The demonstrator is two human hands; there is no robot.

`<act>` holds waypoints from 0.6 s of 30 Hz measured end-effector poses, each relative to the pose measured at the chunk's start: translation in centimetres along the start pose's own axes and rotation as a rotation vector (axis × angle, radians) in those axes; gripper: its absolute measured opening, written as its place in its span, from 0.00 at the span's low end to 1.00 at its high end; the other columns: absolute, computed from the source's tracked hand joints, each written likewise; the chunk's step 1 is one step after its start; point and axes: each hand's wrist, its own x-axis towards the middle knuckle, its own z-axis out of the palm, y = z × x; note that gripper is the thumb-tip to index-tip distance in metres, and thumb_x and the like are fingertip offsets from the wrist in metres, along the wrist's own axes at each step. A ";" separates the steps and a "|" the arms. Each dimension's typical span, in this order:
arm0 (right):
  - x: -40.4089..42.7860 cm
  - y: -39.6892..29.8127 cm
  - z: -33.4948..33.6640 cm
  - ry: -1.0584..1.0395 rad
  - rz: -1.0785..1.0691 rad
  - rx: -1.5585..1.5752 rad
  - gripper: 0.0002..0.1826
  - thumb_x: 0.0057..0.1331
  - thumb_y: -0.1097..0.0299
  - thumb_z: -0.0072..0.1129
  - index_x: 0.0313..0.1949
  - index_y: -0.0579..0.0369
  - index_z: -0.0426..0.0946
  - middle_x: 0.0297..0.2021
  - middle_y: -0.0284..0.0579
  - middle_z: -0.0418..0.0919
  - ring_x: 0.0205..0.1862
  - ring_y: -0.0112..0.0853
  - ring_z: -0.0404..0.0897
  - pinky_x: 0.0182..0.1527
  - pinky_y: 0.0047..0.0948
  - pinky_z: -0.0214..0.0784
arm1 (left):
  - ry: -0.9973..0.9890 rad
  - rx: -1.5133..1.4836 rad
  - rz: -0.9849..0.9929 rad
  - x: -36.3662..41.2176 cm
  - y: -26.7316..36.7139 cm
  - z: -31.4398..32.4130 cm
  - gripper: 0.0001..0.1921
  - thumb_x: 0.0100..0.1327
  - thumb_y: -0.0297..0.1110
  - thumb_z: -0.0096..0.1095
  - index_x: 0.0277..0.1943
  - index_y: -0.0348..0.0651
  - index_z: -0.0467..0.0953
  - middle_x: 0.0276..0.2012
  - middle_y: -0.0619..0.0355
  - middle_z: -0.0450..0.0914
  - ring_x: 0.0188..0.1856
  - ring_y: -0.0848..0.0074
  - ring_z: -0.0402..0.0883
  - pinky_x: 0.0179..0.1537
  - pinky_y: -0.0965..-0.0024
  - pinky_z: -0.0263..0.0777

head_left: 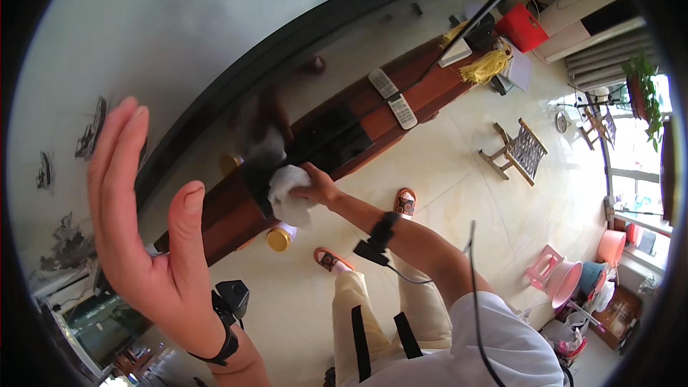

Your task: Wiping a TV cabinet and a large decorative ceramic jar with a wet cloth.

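My left hand [145, 215] is raised at the left, close to the camera, fingers extended and thumb apart, with nothing in it. It overlaps the view of a television's dark frame. My right hand [317, 187] grips a crumpled white cloth [289, 188] beside the lower part of the television screen [344, 70], which reflects the cloth and hand. Below the cloth lies a glossy black panel [338, 145] on a reddish-brown wooden cabinet [226, 226]. A jar with a yellow lid [278, 239] stands next to the cloth. Straps with small devices circle both forearms.
Two remote controls [402, 111] lie on the cabinet, farther right. Beyond them are a yellow tassel [486, 64] and a red container [521, 28]. A folding stool [516, 150] stands on the tiled floor. Pink basins [564, 282] and a blue one are at the lower right.
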 end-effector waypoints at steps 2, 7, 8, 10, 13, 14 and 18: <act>2.9 0.1 -1.2 0.135 0.024 0.277 0.35 0.44 0.67 0.72 0.52 0.58 0.67 0.40 0.44 0.78 0.42 0.29 0.77 0.45 0.29 0.71 | -0.025 -0.021 0.018 1.8 0.8 0.9 0.19 0.61 0.32 0.58 0.53 0.32 0.71 0.51 0.47 0.76 0.53 0.61 0.75 0.55 0.66 0.65; 4.6 0.5 -7.1 0.385 0.153 0.252 0.26 0.47 0.70 0.71 0.46 0.58 0.72 0.37 0.44 0.78 0.37 0.33 0.78 0.39 0.33 0.73 | -0.133 0.098 -0.084 1.8 0.0 3.3 0.17 0.64 0.32 0.54 0.53 0.35 0.73 0.48 0.49 0.78 0.48 0.61 0.78 0.50 0.67 0.67; 5.1 2.5 -11.8 0.482 0.129 0.328 0.28 0.45 0.68 0.72 0.47 0.58 0.71 0.36 0.44 0.78 0.37 0.33 0.78 0.39 0.33 0.72 | -0.069 0.112 -0.070 1.6 0.0 5.0 0.16 0.64 0.32 0.53 0.53 0.35 0.73 0.48 0.49 0.78 0.48 0.61 0.78 0.50 0.67 0.68; 5.9 4.0 -17.2 0.672 -0.015 0.418 0.27 0.46 0.66 0.71 0.46 0.59 0.71 0.33 0.44 0.77 0.34 0.31 0.76 0.36 0.32 0.72 | -0.003 0.192 -0.057 1.3 -0.4 5.1 0.16 0.66 0.32 0.51 0.52 0.34 0.73 0.48 0.49 0.78 0.48 0.61 0.78 0.50 0.67 0.68; 6.7 6.5 -26.2 0.903 -0.123 0.615 0.26 0.49 0.64 0.69 0.45 0.61 0.70 0.34 0.47 0.77 0.33 0.34 0.77 0.34 0.33 0.73 | -0.016 0.169 -0.090 1.8 0.1 5.1 0.16 0.68 0.31 0.44 0.54 0.33 0.72 0.51 0.49 0.77 0.54 0.64 0.75 0.55 0.67 0.65; 6.3 8.3 -32.3 1.037 -0.065 0.436 0.25 0.50 0.63 0.68 0.45 0.61 0.70 0.36 0.50 0.77 0.35 0.36 0.79 0.35 0.36 0.74 | 0.011 0.120 -0.090 2.1 0.4 6.2 0.17 0.68 0.32 0.43 0.54 0.32 0.72 0.51 0.50 0.77 0.53 0.63 0.76 0.55 0.66 0.65; 4.4 8.7 -23.1 0.652 0.015 0.246 0.29 0.46 0.61 0.70 0.46 0.59 0.70 0.39 0.52 0.78 0.39 0.38 0.79 0.40 0.37 0.74 | -0.009 0.229 -0.072 1.2 -1.0 5.0 0.19 0.69 0.38 0.44 0.53 0.31 0.72 0.49 0.48 0.78 0.49 0.60 0.77 0.51 0.65 0.67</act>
